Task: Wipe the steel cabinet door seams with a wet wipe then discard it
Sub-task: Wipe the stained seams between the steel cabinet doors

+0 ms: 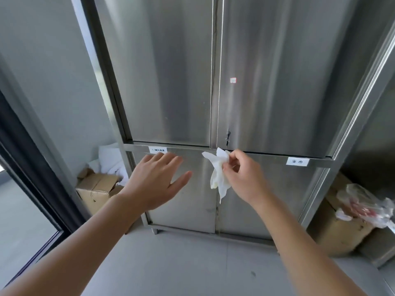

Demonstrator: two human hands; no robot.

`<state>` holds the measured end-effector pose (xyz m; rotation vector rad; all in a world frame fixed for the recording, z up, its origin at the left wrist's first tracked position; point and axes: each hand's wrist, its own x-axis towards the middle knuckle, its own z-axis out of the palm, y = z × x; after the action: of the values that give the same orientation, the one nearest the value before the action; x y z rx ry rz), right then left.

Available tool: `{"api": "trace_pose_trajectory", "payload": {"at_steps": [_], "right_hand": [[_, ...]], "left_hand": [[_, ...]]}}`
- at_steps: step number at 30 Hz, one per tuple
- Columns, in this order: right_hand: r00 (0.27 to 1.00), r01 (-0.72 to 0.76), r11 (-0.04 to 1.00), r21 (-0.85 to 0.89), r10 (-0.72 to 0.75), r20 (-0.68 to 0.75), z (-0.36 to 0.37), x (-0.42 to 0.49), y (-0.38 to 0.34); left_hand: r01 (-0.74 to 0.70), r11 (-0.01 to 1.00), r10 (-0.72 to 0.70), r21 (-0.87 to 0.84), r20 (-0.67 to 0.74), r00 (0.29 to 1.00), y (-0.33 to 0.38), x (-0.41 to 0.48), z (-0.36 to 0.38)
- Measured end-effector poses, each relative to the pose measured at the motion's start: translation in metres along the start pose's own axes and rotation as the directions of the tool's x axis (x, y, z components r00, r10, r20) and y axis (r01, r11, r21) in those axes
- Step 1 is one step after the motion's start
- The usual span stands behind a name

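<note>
A tall steel cabinet (171, 71) with two upper and two lower doors fills the view. A vertical seam (214, 82) runs between the upper doors, and a horizontal seam (267, 153) divides upper from lower. My right hand (241, 176) pinches a crumpled white wet wipe (218, 171), whose top touches the spot where the seams cross; the rest hangs down. My left hand (158, 180) is spread with straight fingers in front of the lower left door, holding nothing.
A cardboard box (96, 189) with white cloth (109, 159) stands on the floor left of the cabinet. Another box (337, 231) topped with a plastic bag (365, 204) stands at the right. A dark door frame (25, 167) lines the left side. White labels (297, 161) sit on the cabinet's middle rail.
</note>
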<state>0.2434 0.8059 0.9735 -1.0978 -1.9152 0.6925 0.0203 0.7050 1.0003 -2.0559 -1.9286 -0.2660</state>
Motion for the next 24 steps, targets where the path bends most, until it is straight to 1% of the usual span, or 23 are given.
{"api": "trace_pose_trajectory", "payload": {"at_steps": [4, 10, 13, 16, 19, 24], "right_hand": [[0.999, -0.047, 0.998, -0.038, 0.046, -0.027, 0.017, 0.036, 0.025], [0.984, -0.156, 0.982, -0.103, 0.146, -0.105, 0.057, 0.09, 0.056], [0.966, -0.235, 0.962, -0.139, 0.215, -0.145, 0.074, 0.108, 0.072], [0.946, -0.308, 0.938, -0.156, 0.284, -0.158, 0.088, 0.117, 0.092], [0.927, -0.362, 0.922, -0.14, 0.34, -0.157, 0.096, 0.121, 0.117], [0.912, -0.403, 0.903, -0.151, 0.383, -0.147, 0.109, 0.132, 0.148]], "left_hand": [[-0.057, 0.998, 0.057, 0.005, 0.004, 0.998, -0.024, 0.049, 0.039], [-0.156, 0.986, 0.157, -0.064, 0.013, 0.988, -0.069, 0.116, 0.1], [-0.198, 0.975, 0.202, -0.097, 0.033, 0.979, -0.087, 0.146, 0.134], [-0.231, 0.964, 0.243, -0.131, 0.081, 0.967, -0.093, 0.167, 0.165], [-0.26, 0.951, 0.278, -0.165, 0.098, 0.956, -0.089, 0.179, 0.193], [-0.244, 0.945, 0.276, -0.217, 0.131, 0.952, -0.083, 0.19, 0.223]]}}
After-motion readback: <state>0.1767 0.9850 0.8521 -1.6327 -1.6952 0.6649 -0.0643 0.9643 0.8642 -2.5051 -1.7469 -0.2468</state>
